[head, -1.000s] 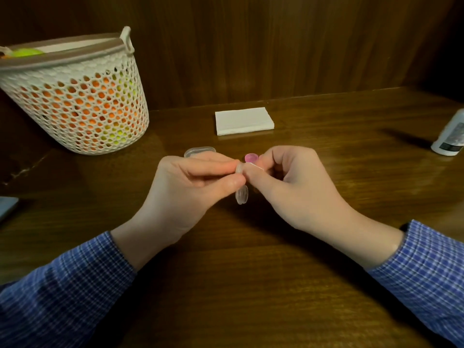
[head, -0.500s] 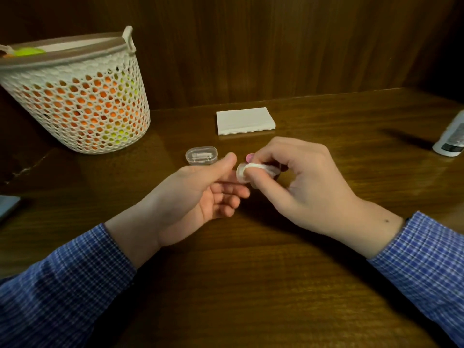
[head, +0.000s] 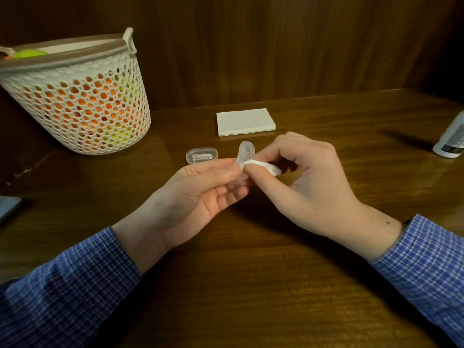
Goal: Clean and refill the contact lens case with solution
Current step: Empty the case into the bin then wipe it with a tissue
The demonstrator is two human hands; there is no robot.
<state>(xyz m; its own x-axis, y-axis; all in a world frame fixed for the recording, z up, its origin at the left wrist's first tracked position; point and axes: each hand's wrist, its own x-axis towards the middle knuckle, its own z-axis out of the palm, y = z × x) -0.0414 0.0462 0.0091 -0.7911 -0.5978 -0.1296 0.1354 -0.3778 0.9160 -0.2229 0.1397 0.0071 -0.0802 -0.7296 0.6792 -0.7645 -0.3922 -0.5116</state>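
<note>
We looked down on a dark wooden table (head: 251, 285) backed by a wood-panelled wall (head: 276, 46). The largest thing on it was a white perforated basket (head: 82, 106) at the far left, with a handle at its rim; through the holes we saw orange and yellow-green contents, and something yellow-green lay at the top, but we could not tell what these were. Our two checked blue sleeves (head: 65, 292) came in from the lower corners.

Our hands met just above the table's middle. The left hand (head: 200, 189) pinched the clear contact lens case (head: 245, 156) between thumb and fingers, holding it upright and off the table. The right hand (head: 308, 182) had its thumb and forefinger closed round a small white wad of tissue (head: 262, 167), which was pressed against the case. We could not see whether anything was inside the case.

Beyond the hands lay a flat folded stack of white tissues (head: 244, 121). At the right edge stood a white bottle (head: 450, 141), cut off by the frame, with a dark label whose writing was too small for us to read. Just left of the held case, a small clear oval box (head: 201, 156) rested on the table with a pale piece inside it. A grey flat thing (head: 7, 207) showed at the left edge.
</note>
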